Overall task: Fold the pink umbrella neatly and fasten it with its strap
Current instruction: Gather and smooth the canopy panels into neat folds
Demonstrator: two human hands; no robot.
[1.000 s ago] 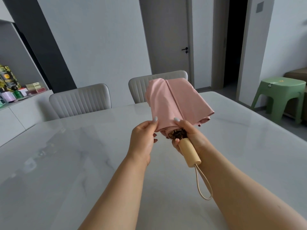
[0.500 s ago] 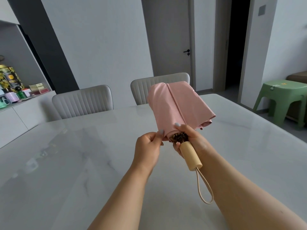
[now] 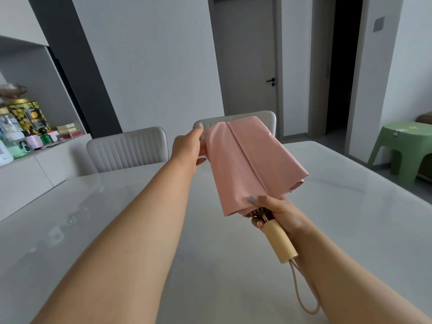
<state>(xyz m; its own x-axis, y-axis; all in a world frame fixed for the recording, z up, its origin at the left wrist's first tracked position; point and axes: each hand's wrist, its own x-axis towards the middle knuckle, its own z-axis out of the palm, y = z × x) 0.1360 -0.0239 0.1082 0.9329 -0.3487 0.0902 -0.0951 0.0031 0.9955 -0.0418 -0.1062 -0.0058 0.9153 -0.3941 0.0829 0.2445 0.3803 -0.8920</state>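
The collapsed pink umbrella [image 3: 247, 164] is held in the air above the white marble table [image 3: 233, 265], its canopy pointing away from me and its panels lying in loose flat folds. My right hand [image 3: 278, 212] grips it where the canopy meets the wooden handle [image 3: 280, 242], thumb pressed on the fabric. A beige wrist loop [image 3: 304, 293] hangs from the handle. My left hand [image 3: 190, 148] pinches the far left edge of the canopy near its tip. No fastening strap is visible.
Two grey padded chairs [image 3: 127, 148] stand at the table's far side. A white sideboard [image 3: 35, 164] with tins and bottles is at the left. A green plastic stool [image 3: 399, 150] stands at the right, beside a dark doorway.
My left hand slid from the canopy's base by the handle up along the left edge to the far end. The umbrella tilted slightly; my right hand kept its grip.
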